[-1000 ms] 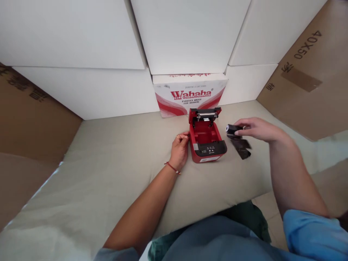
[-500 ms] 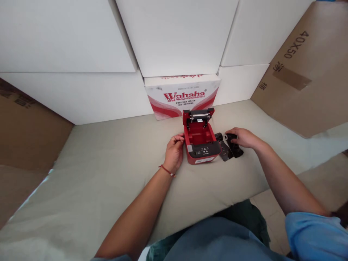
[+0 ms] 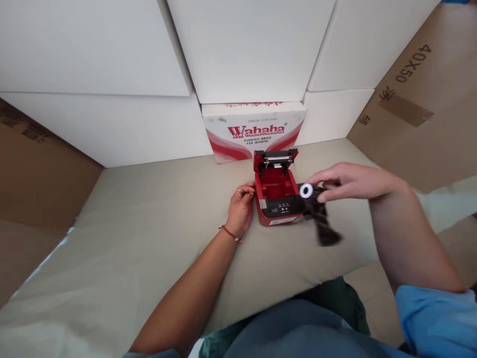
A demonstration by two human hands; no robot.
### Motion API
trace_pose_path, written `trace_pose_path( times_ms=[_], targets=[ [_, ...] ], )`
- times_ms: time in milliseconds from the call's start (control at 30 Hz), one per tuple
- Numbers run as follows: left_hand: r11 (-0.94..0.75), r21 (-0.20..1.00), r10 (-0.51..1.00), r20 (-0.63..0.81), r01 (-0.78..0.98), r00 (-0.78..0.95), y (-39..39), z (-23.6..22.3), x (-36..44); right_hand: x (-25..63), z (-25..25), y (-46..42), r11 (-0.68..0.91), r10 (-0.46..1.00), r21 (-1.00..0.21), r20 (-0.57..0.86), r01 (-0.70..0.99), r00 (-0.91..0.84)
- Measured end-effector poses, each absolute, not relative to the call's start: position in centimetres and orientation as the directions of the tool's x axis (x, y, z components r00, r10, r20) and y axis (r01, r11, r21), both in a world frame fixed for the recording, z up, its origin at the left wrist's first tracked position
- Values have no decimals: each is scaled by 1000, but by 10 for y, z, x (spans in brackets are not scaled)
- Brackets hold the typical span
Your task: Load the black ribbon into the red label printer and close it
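A small red and black label printer (image 3: 280, 212) stands on the cloth-covered surface with its lid (image 3: 276, 160) raised, showing a red inner bay with no roll in it. My left hand (image 3: 241, 205) is at the printer's left side, its fingers curled together with the tips against the casing. To the right of the printer, my right hand (image 3: 345, 181) grips a black roll (image 3: 315, 195) with a white ring-shaped core end facing me. A blurred black strip hangs down from the roll. Something dark lies behind it beside the printer, mostly hidden.
Behind the printer is a white and red Wahaha water carton (image 3: 257, 130), with large white boxes (image 3: 253, 49) stacked around it. Brown cardboard (image 3: 417, 119) stands at the right, and more cardboard (image 3: 40, 199) at the left. The surface's front edge lies near my body.
My right hand has lifted the black roll off the surface and brought it closer to me, its strip now dangling. My left hand stays at the printer's side.
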State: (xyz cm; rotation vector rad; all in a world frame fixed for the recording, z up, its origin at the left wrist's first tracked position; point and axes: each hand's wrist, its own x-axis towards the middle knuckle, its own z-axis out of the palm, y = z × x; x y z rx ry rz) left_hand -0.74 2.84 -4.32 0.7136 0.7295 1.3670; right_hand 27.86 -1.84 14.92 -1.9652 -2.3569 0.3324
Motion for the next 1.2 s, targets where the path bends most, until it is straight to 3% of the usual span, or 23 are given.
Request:
trace_pose_path(
  times_ms=[367,600,700,833,933,1033,1200],
  targets=[
    [62,805,998,-37,-591,53,29,-44,-6,156,140,29,267,935,69,-259,961,-241],
    [61,804,998,-43,-592,45,30,-43,-5,154,127,37,299,922,40,-269,954,-278],
    [59,806,998,-40,-589,44,30,-43,-5,166,127,39,357,896,-47,-265,933,-356],
    [55,809,998,-37,-586,43,29,-42,-5,193,126,23,468,867,-262,-53,844,-496],
    [51,816,999,-34,-575,40,27,-40,-4,210,113,-8,580,807,-333,112,743,-580],
    [36,829,999,-30,-558,19,25,-39,-2,221,91,-46,632,774,-331,231,701,-589],
    [-22,889,998,-8,-458,-63,12,-32,0,228,63,-84,590,795,-220,327,777,-511]
  ],
)
